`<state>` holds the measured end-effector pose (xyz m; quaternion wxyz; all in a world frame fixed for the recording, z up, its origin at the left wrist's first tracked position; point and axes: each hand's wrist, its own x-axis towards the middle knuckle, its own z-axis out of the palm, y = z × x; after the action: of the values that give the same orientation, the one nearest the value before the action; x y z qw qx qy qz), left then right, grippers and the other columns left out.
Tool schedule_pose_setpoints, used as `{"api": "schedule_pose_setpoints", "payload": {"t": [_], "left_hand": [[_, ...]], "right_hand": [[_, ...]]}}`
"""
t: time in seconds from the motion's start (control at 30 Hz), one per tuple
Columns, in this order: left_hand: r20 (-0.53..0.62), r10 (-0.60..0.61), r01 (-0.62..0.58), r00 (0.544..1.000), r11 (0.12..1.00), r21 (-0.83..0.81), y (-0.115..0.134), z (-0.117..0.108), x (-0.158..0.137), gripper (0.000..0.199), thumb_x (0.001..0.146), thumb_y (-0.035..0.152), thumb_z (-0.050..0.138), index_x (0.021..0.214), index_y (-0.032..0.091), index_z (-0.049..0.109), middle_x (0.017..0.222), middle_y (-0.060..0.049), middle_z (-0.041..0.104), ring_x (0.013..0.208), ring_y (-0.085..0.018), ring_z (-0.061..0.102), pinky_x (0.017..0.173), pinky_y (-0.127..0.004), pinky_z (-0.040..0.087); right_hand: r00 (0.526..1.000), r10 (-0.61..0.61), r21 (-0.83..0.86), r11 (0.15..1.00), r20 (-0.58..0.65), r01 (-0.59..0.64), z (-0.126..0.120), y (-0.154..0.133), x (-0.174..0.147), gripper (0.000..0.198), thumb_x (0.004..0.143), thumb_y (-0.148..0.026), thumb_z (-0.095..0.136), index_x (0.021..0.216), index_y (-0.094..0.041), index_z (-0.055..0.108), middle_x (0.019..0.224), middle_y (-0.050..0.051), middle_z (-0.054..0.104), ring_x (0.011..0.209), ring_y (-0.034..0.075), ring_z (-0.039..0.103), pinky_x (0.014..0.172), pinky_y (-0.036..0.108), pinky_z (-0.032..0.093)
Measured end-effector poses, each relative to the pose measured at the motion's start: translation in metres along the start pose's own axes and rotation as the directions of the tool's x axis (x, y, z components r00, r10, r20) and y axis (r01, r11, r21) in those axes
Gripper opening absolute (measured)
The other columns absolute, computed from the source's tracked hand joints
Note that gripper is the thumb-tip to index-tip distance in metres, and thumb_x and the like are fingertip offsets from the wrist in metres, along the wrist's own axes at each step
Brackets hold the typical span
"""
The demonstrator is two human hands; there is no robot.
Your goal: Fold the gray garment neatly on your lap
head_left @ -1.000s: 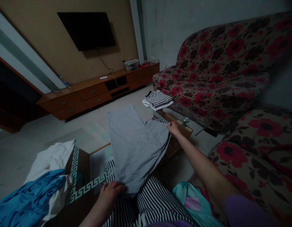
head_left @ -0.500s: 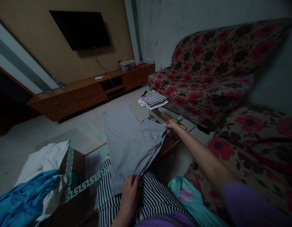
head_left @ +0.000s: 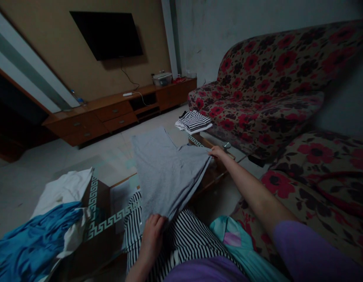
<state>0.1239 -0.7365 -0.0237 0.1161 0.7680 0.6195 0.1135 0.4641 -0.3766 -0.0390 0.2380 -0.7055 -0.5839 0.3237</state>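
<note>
Both hands (head_left: 152,235) grip grey shirt (head_left: 166,172), no print.

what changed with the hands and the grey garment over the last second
The left hand slid rightward along the near edge of the grey garment and now grips it over the striped cloth. The right hand kept hold of the far corner. The folded striped pile and blue cloth stayed put.
</note>
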Motion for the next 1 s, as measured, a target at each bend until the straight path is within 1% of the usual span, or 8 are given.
{"api": "schedule_pose_setpoints", "payload": {"t": [0.13,0.3,0.43,0.53,0.6,0.73,0.9,1.0], "left_hand": [[0.031,-0.046,0.042,0.998,0.993,0.109,0.015,-0.003,-0.008,0.039,0.082,0.001,0.039,0.106,0.020,0.062,0.104,-0.007,0.059,0.099,-0.022,0.049,0.087,-0.039,0.039],[-0.084,0.110,-0.104,0.990,0.992,0.076,0.050,-0.001,0.001,0.042,0.082,0.007,0.049,0.121,0.021,0.055,0.122,-0.009,0.052,0.114,-0.025,0.043,0.099,-0.045,0.034],[-0.068,0.119,-0.118,0.991,0.993,0.024,0.073,0.006,0.043,0.029,0.087,0.007,0.043,0.108,0.018,0.059,0.111,-0.007,0.055,0.101,-0.020,0.048,0.088,-0.035,0.043],[-0.063,0.138,-0.135,0.988,0.990,0.042,0.088,0.015,0.083,0.028,0.088,0.005,0.041,0.108,0.017,0.057,0.107,-0.007,0.054,0.100,-0.019,0.048,0.087,-0.031,0.043],[-0.078,0.095,-0.087,0.992,0.991,0.101,0.094,0.021,0.105,0.026,0.088,0.006,0.042,0.108,0.016,0.056,0.105,-0.008,0.053,0.097,-0.019,0.049,0.085,-0.032,0.043],[-0.110,-0.046,0.065,0.993,0.982,0.179,0.098,0.031,0.130,0.020,0.091,0.009,0.039,0.101,0.014,0.056,0.099,-0.009,0.053,0.089,-0.019,0.052,0.077,-0.031,0.044],[-0.071,-0.069,0.076,0.995,0.992,0.103,0.092,0.028,0.134,0.019,0.088,0.005,0.039,0.093,0.012,0.056,0.093,-0.008,0.056,0.083,-0.017,0.053,0.076,-0.028,0.044],[-0.118,-0.076,0.084,0.990,0.994,0.067,0.089,0.016,0.130,0.019,0.088,0.005,0.039,0.090,0.012,0.056,0.090,-0.007,0.055,0.081,-0.016,0.051,0.075,-0.028,0.043]], "right_hand": [[0.999,-0.043,0.023,0.999,-0.001,0.043,0.001,0.013,-0.003,0.040,0.064,-0.010,0.062,0.104,-0.010,0.068,0.072,0.001,0.067,0.058,0.010,0.058,0.056,0.018,0.047],[0.995,-0.091,0.037,0.995,-0.027,0.092,0.003,0.014,-0.006,0.038,0.072,-0.016,0.061,0.109,-0.013,0.068,0.079,0.003,0.069,0.062,0.011,0.058,0.060,0.018,0.046],[0.994,-0.097,0.022,0.995,-0.043,0.098,0.004,0.015,-0.008,0.034,0.080,-0.030,0.058,0.105,-0.010,0.068,0.083,0.004,0.069,0.062,0.011,0.058,0.058,0.018,0.044],[0.995,-0.092,-0.020,0.996,-0.039,0.091,0.001,0.014,-0.010,0.031,0.080,-0.036,0.059,0.091,-0.010,0.070,0.075,0.002,0.068,0.063,0.011,0.057,0.057,0.017,0.042],[0.996,-0.079,-0.058,0.995,-0.032,0.077,-0.003,0.011,-0.010,0.029,0.079,-0.038,0.061,0.079,-0.011,0.070,0.066,0.002,0.065,0.062,0.012,0.056,0.057,0.018,0.041],[0.999,-0.038,-0.117,0.992,-0.005,0.037,-0.010,0.005,-0.009,0.027,0.075,-0.036,0.066,0.061,-0.013,0.066,0.051,0.002,0.058,0.058,0.014,0.056,0.058,0.021,0.041],[0.999,-0.027,-0.089,0.996,0.039,0.031,-0.015,0.002,-0.012,0.023,0.072,-0.033,0.071,0.061,-0.014,0.066,0.051,0.002,0.058,0.057,0.014,0.055,0.057,0.021,0.041],[0.997,-0.050,-0.027,0.998,0.059,0.052,-0.016,0.006,-0.015,0.026,0.073,-0.037,0.069,0.066,-0.012,0.068,0.051,0.001,0.057,0.051,0.011,0.051,0.052,0.020,0.040]]}}
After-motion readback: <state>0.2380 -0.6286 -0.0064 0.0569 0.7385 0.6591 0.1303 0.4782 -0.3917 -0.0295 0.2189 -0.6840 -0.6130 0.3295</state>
